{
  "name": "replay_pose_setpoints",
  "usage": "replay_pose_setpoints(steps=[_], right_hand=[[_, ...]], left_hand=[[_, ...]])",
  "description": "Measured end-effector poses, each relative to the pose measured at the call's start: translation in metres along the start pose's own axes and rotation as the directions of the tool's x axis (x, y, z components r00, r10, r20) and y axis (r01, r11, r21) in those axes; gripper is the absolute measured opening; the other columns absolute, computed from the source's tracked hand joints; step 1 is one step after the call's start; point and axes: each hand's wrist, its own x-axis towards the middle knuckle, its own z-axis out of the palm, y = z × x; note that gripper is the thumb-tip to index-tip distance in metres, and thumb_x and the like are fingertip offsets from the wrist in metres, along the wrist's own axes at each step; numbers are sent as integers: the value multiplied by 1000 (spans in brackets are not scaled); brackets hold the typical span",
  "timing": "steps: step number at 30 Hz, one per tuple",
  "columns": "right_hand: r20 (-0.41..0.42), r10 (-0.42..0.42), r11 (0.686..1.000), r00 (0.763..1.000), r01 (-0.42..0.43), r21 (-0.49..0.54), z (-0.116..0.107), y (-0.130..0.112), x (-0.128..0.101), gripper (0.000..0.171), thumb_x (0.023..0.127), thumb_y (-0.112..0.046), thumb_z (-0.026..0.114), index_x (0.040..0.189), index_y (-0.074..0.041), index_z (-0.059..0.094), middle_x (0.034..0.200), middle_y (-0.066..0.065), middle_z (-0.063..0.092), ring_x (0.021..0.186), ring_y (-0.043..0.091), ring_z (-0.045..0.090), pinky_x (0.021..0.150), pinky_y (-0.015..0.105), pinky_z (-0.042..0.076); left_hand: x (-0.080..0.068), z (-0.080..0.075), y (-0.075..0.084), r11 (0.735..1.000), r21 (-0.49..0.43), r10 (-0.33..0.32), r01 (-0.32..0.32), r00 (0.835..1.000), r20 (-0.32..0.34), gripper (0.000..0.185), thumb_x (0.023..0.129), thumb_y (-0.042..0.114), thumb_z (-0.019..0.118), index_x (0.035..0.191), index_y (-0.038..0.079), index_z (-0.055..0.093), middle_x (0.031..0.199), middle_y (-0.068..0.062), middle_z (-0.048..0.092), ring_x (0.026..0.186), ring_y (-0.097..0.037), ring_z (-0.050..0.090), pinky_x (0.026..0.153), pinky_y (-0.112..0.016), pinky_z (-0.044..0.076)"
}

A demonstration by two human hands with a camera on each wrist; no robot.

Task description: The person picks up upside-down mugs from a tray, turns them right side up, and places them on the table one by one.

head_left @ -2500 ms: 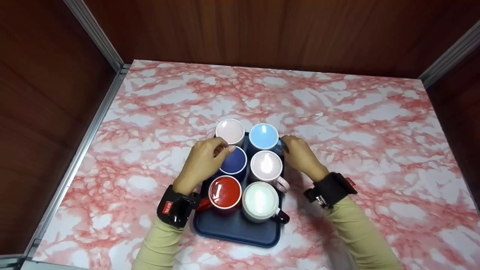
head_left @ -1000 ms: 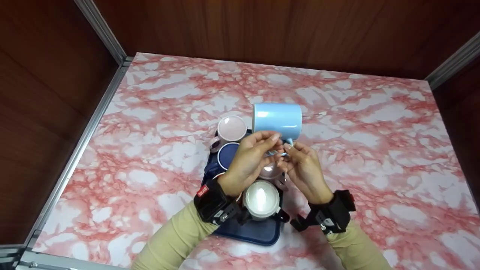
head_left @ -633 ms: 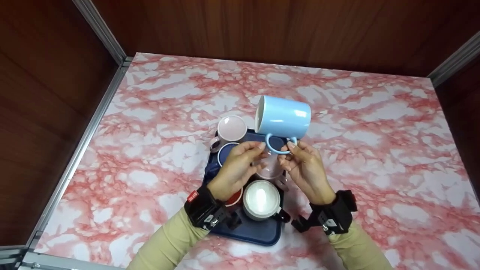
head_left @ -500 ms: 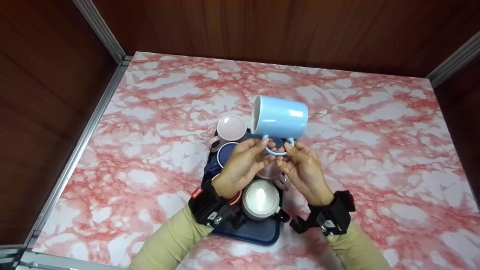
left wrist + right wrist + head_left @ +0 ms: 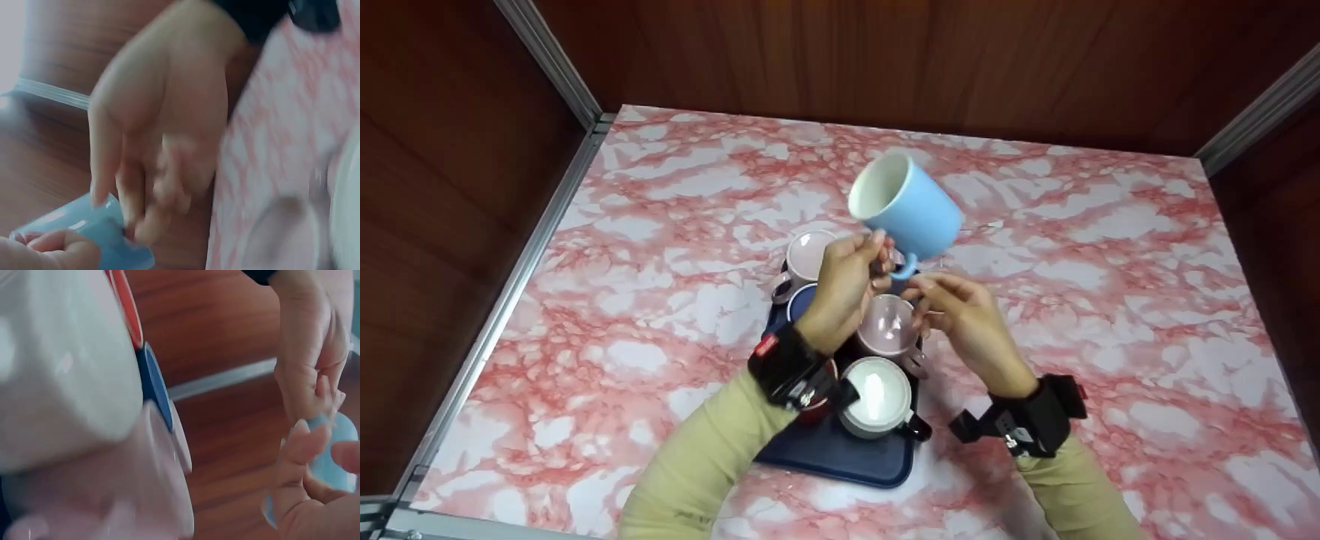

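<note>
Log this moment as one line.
left hand: holds light blue mug by handle | right hand: near handle, contact unclear | mug: aloft, tilted | tray: five other mugs

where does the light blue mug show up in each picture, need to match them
Head: the light blue mug is upper middle, just right of centre, tilted.
Left wrist: light blue mug at lower left, partly hidden.
Right wrist: light blue mug near the right edge, partly hidden.
Shared landmark: the right hand, near it in every view.
</note>
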Motion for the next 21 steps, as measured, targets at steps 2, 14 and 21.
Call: replay_pose_setpoints(steps=[2, 14, 21], right_hand=[[-44, 1, 1000, 999, 0, 10, -9, -1, 0, 17, 90, -2, 53, 100, 10, 60, 83, 16, 63, 61, 18, 56, 52, 25, 47], [-30, -95, 989, 995, 98, 108, -78, 22, 2, 15, 90, -9, 56, 90, 5, 64, 76, 11, 64, 58, 17, 57, 50, 25, 45], [29, -87, 993, 996, 85, 84, -122, 58, 20, 22, 93, -5, 50, 98, 14, 58, 85, 24, 61, 62, 26, 59, 51, 32, 48]], left_hand=[[11, 1, 0, 994, 94, 53, -49, 998, -32, 20, 97, 5, 41, 84, -8, 49, 62, -3, 41, 53, -8, 37, 43, -15, 26], [74, -14, -10, 875, 485, 105, 0, 976, -190, 24, 95, 7, 45, 83, -8, 59, 66, -2, 48, 57, -9, 45, 48, -19, 36], [89, -15, -17, 811, 566, 12, 148, 963, -270, 27, 95, 8, 45, 74, -3, 59, 62, -2, 50, 48, -8, 42, 43, -18, 35]])
